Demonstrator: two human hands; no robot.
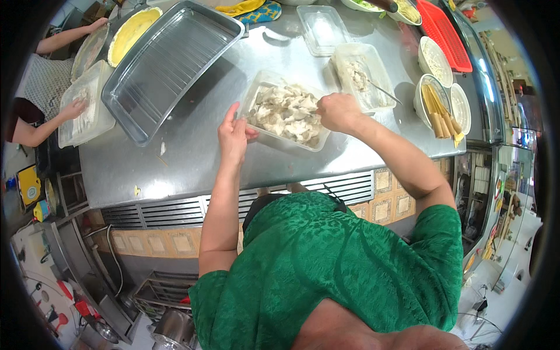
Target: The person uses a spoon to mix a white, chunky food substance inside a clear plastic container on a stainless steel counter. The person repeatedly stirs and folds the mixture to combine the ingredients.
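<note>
A translucent plastic container sits at an angle before me on the steel table. Pale, moist pieces of food, partly coated in white, fill much of it. My left hand grips its near left corner, with one finger stretched out along the outside. At the right side, my right hand is closed over the rim and the food; whatever its fingers hold is hidden. Just behind stands a second plastic container with some pale mixture and a metal spoon leaning on its wall.
A large dark baking tray stands left, beside a yellow round crust. Another person's hand is over a floury plastic tub. Bowls, one holding brown wrappers, line the right, near a red basket. A clear lid lies behind.
</note>
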